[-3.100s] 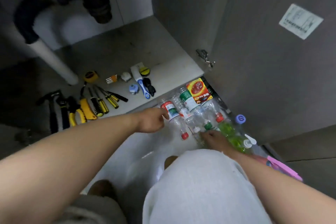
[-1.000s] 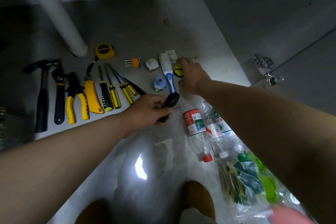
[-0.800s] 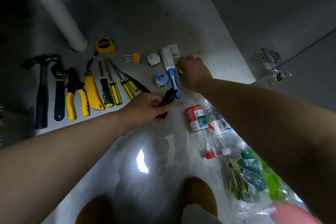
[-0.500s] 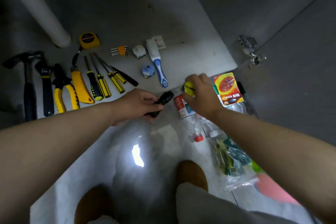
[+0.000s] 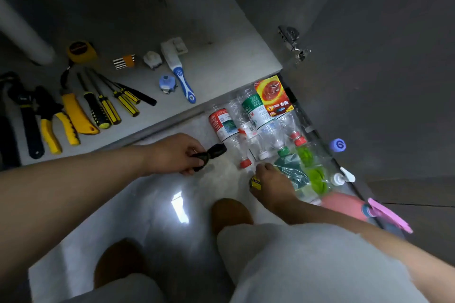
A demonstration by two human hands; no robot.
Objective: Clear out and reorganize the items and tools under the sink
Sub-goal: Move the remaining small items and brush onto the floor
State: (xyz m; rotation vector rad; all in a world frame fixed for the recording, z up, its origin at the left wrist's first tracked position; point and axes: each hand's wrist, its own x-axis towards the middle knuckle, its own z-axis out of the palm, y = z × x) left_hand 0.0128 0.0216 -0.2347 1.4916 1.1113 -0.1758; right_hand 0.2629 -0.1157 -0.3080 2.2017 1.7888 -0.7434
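Clearing the cupboard (image 5: 221, 19), we grip a black clip (image 5: 212, 153) in our left hand (image 5: 172, 155) and pinch a yellow roll (image 5: 256, 182) in our right hand (image 5: 274, 186), hands apart above the floor (image 5: 138, 224) beside the bottles (image 5: 231, 128), where both likely need setting down.

What we found on the cabinet floor (image 5: 221, 39) and the floor (image 5: 152, 204)

On the cabinet floor we saw a yellow tape measure (image 5: 80, 49), pliers (image 5: 53, 128), screwdrivers (image 5: 108, 103) laid side by side and a blue-handled brush (image 5: 181, 76). On the glossy floor below its edge, plastic bottles (image 5: 222, 123) lay together on their sides, with a red-and-yellow packet (image 5: 272, 94) at their far end.
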